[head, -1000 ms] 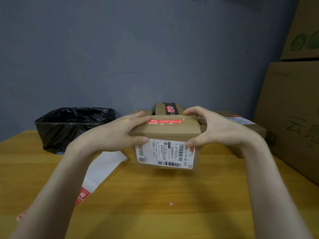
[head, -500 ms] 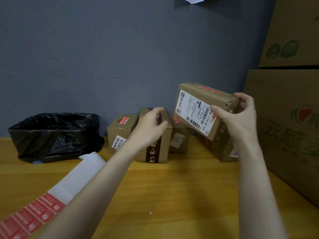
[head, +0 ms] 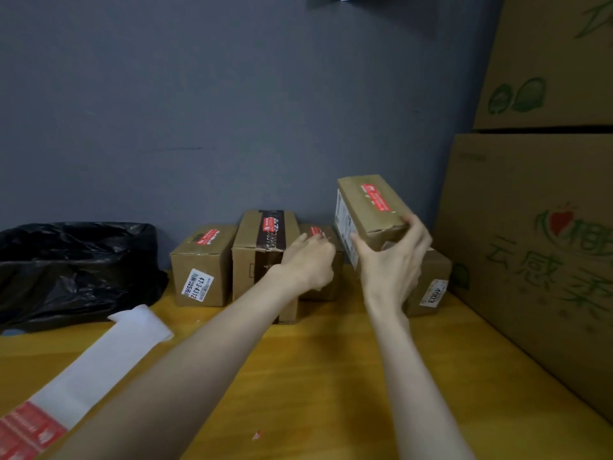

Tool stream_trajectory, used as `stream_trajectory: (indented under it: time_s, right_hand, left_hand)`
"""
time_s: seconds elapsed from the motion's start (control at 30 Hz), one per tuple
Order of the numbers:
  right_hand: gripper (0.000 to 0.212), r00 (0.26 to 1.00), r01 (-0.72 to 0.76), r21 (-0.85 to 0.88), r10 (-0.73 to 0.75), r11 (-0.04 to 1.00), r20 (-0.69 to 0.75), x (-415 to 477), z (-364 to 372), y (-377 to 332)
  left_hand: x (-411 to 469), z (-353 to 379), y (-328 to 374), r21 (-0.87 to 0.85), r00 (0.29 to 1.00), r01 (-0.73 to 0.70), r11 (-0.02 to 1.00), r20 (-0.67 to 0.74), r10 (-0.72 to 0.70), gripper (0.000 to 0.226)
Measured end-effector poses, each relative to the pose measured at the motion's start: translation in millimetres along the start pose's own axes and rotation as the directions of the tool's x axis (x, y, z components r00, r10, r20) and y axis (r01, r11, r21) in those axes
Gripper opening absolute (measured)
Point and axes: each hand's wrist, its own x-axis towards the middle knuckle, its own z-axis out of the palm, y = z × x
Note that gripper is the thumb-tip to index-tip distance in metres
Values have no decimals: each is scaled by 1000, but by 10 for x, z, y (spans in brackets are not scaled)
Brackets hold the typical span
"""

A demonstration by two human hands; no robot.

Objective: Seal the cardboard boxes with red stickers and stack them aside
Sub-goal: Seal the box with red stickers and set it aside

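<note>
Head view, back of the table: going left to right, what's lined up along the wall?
Black bag → box labelled 47-3-4312 → tall box with dark tape → box held up in the right hand → big printed cartons.

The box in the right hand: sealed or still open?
Sealed: a red sticker lies across the closed top of the box, held tilted in the right hand.

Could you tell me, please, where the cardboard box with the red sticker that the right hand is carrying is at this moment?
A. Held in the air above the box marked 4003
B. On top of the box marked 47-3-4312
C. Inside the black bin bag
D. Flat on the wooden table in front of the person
A: the right hand grips the sealed cardboard box tilted in the air, over the box marked 4003 at the right end of the row.
</note>
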Motion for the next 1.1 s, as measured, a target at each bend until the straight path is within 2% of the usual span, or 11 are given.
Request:
stream_trajectory:
  time_s: [0.27,0.43,0.53,0.7,0.87,1.0,1.1]
  right_hand:
    - [81,1000,-31,-86,31,996,-6,-77,160,171]
    - [83,998,-54,-139,57,989,13,-85,191,269]
    - [84,995,-73,-158,84,985,62,-133,235,330]
    - [81,978,-97,-148,122,984,170,-208,370,465]
    - [64,930,-143,-97,167,985,326,-218,404,575]
    - [55,898,-118,-30,120,993,424,-151,364,646]
    - [55,917,-181,-28,179,983,357,-117,362,698]
  left_hand:
    - [99,19,38,218,995,-47,975,97,26,28]
    - [129,27,74,255,997,-18,967,79,-2,36]
    - [163,22,83,284,996,10,959,81,-35,40]
    - [140,-8,60,311,994,23,950,93,-55,27]
    - [119,-13,54,302,995,33,953,83,-60,40]
    - [113,58,147,196,997,-71,978,29,67,48]
    - [110,100,266,174,983,-182,968,41,178,51]
